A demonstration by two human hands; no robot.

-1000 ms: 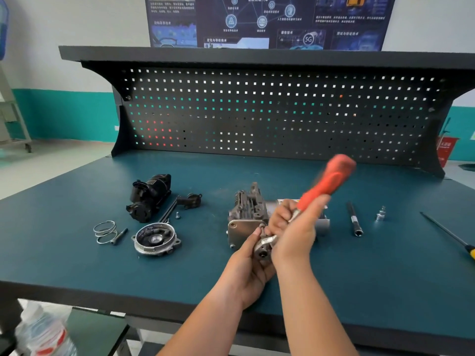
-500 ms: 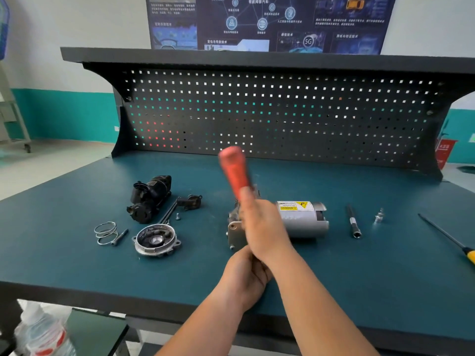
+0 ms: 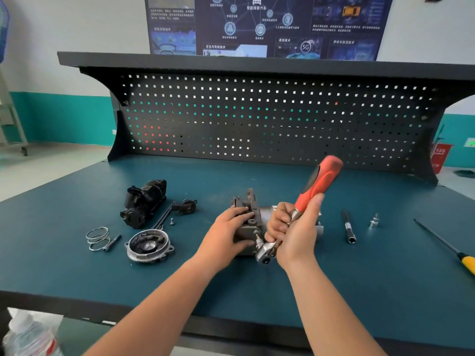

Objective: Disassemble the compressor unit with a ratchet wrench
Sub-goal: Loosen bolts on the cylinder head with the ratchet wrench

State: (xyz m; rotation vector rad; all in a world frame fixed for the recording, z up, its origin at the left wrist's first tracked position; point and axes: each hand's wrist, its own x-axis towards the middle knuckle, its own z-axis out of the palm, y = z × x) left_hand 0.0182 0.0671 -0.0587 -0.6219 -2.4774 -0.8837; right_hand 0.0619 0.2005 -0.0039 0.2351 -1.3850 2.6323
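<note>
Located compressor unit (image 3: 250,222) at ctr of bench (image 3: 257,291), resting on the blue top, well fwd of pegboard (image 3: 257,119). Gripped from L by left hand (image 3: 226,233): fingers curled over top of housing, thumb laid across near face. Cyl. end mostly hidden behind right hand (image 3: 295,235).

Clenched in right hand: ratchet wrench (image 3: 314,186), grasped at lower end of red handle and along metal shank. Head at near-R corner of housing, on a bolt (image 3: 257,235) sticking out toward camera; cannot tell whether fully seated. Handle tilted up and to R, slightly blurred.

L of unit, apart from it:
- black motor assy (image 3: 144,201), farthest back
- small black part (image 3: 185,206), beside long bolts (image 3: 162,217) and small screw (image 3: 171,222)
- round end cover (image 3: 149,245), open face up
- wire ring clips (image 3: 97,238), touching a dark pin (image 3: 113,242)

R of unit, in a row going outward: ext. bar (image 3: 348,227), socket (image 3: 374,220) standing upright, screwdriver (image 3: 442,242) w/ yellow handle cut off at frame edge.

Below bench edge, bottom L: plastic bottle (image 3: 28,335), blurred.
</note>
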